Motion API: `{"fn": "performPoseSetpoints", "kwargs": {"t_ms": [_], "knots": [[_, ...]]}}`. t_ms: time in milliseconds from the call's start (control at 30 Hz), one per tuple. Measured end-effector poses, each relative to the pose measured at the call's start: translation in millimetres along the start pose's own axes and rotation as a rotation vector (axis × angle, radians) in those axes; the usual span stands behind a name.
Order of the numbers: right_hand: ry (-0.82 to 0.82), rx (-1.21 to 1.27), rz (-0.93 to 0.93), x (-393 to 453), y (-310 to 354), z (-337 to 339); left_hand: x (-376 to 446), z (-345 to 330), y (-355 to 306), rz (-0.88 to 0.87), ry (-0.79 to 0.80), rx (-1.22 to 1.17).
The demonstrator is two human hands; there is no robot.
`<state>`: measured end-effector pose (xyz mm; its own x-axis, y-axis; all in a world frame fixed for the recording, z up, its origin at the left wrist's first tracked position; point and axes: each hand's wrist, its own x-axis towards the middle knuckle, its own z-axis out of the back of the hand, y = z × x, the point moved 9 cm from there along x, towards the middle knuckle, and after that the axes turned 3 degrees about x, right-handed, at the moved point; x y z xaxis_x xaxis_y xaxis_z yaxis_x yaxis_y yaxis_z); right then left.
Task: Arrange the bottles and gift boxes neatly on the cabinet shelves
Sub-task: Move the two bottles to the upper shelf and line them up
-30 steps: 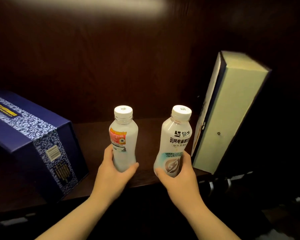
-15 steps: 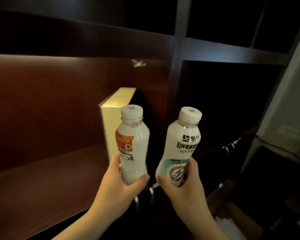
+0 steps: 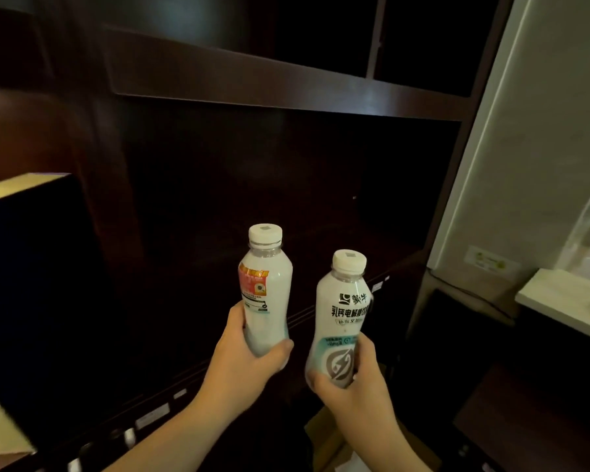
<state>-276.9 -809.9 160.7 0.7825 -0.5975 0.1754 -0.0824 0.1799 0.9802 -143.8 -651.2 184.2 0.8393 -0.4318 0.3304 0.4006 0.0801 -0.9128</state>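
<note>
While gripped near their bases, two white-capped bottles of milky drink are held upright before a dark cabinet shelf [image 3: 321, 315].

The red-stickered bottle [image 3: 265, 291] is clasped by the left hand [image 3: 244, 362]; the Mengniu-labelled bottle [image 3: 343, 318] by the right hand [image 3: 353, 393].

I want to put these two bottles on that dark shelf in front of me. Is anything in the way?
Nothing visible blocks it. The left hand holds one bottle and the right hand holds the other bottle, both before the dark shelf, which looks bare, though it is dim. The gift box stands off to the left.
</note>
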Motion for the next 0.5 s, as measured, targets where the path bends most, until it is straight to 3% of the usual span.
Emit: {"fn": "performPoseSetpoints", "kwargs": {"t_ms": [500], "knots": [[0.044, -0.121, 0.051, 254.4, -93.1, 31.1, 219.5, -120.9, 112.7, 0.105, -0.091, 0.035]]}}
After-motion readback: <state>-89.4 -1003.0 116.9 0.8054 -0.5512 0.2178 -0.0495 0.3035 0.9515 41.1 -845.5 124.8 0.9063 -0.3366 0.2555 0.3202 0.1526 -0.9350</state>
